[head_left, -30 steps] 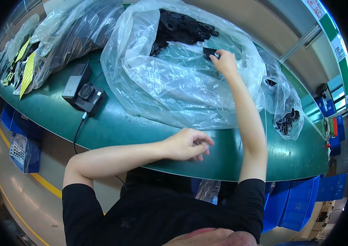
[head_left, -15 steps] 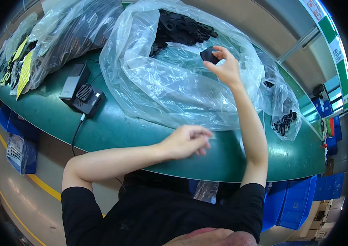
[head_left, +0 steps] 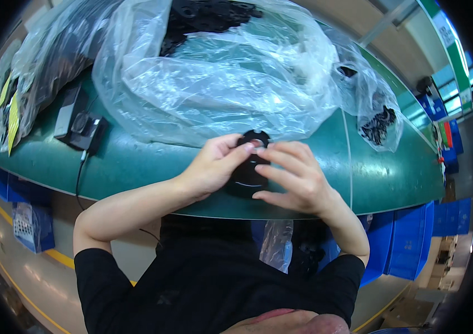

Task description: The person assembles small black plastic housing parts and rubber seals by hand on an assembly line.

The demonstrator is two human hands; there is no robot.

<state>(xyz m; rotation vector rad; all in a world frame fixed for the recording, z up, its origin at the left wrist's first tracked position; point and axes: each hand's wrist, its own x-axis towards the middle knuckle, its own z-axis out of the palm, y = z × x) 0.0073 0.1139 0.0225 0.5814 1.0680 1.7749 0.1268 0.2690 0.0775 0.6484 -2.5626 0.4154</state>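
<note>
My left hand (head_left: 211, 167) grips a flat black part (head_left: 256, 181) with a hole and a notched rounded end, over the near edge of the table. Its thumb lies across the part beside the hole. My right hand (head_left: 300, 178) is at the part's right side, fingers spread and thumb apart, with fingertips at or just over the face near the hole; whether they touch cannot be told. Beyond both hands lies a big clear plastic bag (head_left: 203, 94), its mouth spread wide, with a heap of black parts (head_left: 208, 16) at its far side.
On the green table (head_left: 153, 183) a black device (head_left: 89, 131) with a round grille and a cable stands at left. More filled plastic bags (head_left: 64, 50) lie behind it. A smaller bag of black parts (head_left: 378, 125) sits right. Blue bins (head_left: 409, 239) hang below the table's right edge.
My right hand has come back from over the bag toward me, bringing the black part. The left hand has moved up slightly and now grips it. The whole view has shifted.
</note>
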